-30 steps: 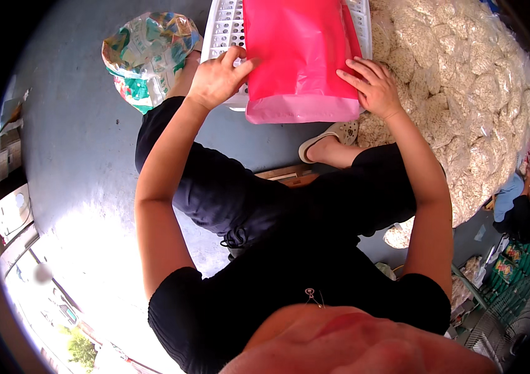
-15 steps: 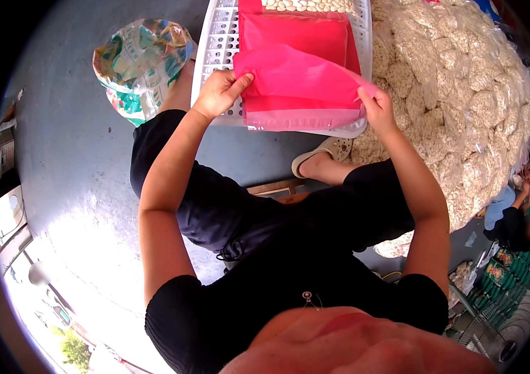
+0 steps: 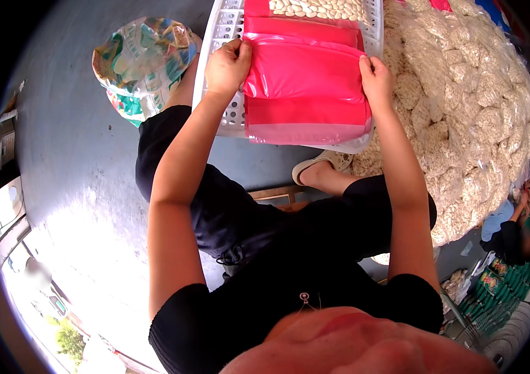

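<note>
Red pouch (image 3: 305, 71) on white crate (image 3: 223, 30); patterned bag (image 3: 143, 65) left; plastic-wrapped heap (image 3: 464, 112) right

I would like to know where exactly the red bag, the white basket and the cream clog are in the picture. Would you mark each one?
Red bag (image 3: 305, 75): head view, on its glossy middle part.
White basket (image 3: 213, 25): head view, on its left rim.
Cream clog (image 3: 341, 159): head view, on its front part.

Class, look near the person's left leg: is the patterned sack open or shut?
Open: the patterned sack has a wide, upturned mouth, its inside showing.
</note>
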`<state>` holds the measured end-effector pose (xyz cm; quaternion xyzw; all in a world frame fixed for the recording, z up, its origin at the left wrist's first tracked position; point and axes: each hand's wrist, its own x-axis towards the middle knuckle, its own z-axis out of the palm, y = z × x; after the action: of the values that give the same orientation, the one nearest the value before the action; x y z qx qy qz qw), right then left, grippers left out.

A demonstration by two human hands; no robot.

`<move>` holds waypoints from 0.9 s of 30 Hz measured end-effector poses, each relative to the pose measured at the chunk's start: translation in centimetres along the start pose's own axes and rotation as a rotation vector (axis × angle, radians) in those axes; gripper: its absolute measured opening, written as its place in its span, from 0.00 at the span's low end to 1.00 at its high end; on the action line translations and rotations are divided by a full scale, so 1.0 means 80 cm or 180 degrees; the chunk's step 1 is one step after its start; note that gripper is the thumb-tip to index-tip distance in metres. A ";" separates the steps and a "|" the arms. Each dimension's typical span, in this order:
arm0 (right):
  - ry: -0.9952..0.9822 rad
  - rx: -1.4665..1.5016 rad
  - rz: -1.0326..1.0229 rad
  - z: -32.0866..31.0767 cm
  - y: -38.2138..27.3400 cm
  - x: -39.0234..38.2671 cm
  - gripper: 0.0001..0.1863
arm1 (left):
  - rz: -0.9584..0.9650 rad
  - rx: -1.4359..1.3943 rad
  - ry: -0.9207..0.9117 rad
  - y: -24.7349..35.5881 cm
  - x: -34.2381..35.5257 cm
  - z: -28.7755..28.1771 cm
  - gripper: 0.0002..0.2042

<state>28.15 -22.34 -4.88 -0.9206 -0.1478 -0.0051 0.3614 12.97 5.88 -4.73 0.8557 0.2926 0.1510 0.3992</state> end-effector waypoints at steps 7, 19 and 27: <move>-0.0368 -0.1441 -0.0673 -0.002 -0.028 0.024 0.16 | 0.0210 0.1513 -0.0498 0.012 0.001 -0.010 0.17; -0.1253 -0.1826 -0.1744 0.036 -0.140 0.074 0.35 | 0.0687 0.2395 -0.0879 0.048 -0.037 -0.015 0.27; -0.0943 -0.2397 -0.4266 -0.074 -0.348 0.163 0.18 | 0.0642 0.1721 -0.0465 0.021 -0.032 -0.047 0.23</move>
<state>33.51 -3.40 19.48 -0.6868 -0.7070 -0.1492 -0.0788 9.76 5.69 -1.05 0.9643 0.2063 0.0445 0.1597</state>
